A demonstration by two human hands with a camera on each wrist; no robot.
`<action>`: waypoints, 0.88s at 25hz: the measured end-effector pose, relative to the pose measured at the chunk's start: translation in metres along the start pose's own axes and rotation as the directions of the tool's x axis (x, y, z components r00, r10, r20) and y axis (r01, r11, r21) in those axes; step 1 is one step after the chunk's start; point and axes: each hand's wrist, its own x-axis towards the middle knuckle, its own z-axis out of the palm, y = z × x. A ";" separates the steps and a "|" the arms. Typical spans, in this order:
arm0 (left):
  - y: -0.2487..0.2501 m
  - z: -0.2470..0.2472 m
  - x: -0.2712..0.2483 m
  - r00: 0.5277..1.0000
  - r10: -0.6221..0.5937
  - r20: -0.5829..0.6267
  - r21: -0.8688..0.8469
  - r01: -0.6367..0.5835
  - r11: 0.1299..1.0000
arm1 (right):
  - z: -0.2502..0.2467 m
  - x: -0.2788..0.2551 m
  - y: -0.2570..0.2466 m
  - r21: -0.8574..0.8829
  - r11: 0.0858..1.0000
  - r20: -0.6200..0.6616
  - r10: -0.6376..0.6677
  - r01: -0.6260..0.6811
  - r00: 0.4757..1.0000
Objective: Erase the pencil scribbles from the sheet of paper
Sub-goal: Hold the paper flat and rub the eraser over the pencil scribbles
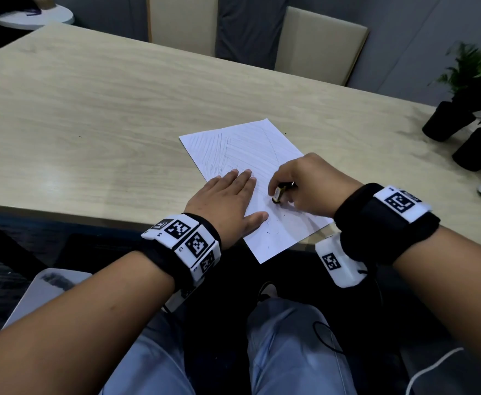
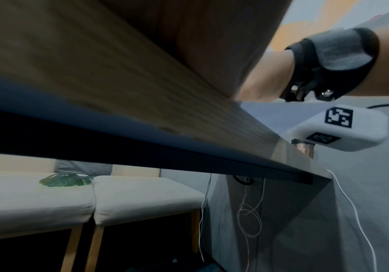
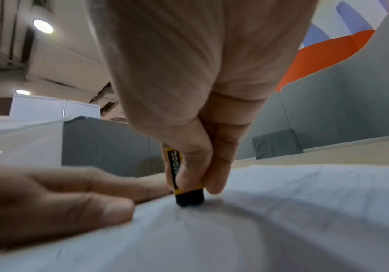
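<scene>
Paper (image 1: 250,155) lies on wooden table (image 1: 91,109) near chairs (image 1: 319,44).

The eraser (image 3: 177,176) sleeve carries black lettering, too blurred to read

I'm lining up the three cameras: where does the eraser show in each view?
Head: the eraser sits right of centre, pinched by the right hand, tip on the paper.
Left wrist: not in it.
Right wrist: centre, upright, black tip down.
Shared landmark: the left hand flat beside it.
</scene>
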 end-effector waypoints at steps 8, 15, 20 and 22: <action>0.000 0.000 0.000 1.000 0.002 0.005 0.003 -0.002 1.000 | -0.014 -0.015 0.008 -0.065 0.996 0.131 0.077 -0.069 0.988; 0.000 -0.002 -0.001 1.000 0.001 0.012 0.012 -0.001 1.000 | -0.003 -0.015 0.009 -0.023 0.999 0.081 0.035 -0.033 0.996; 0.000 -0.005 -0.002 0.999 0.007 0.035 0.005 -0.007 1.000 | -0.014 -0.031 0.019 -0.005 0.990 0.142 0.139 -0.140 0.980; -0.001 -0.010 -0.002 0.998 0.020 0.053 -0.023 -0.019 1.000 | -0.015 -0.030 0.021 0.078 0.978 0.069 0.190 -0.195 0.979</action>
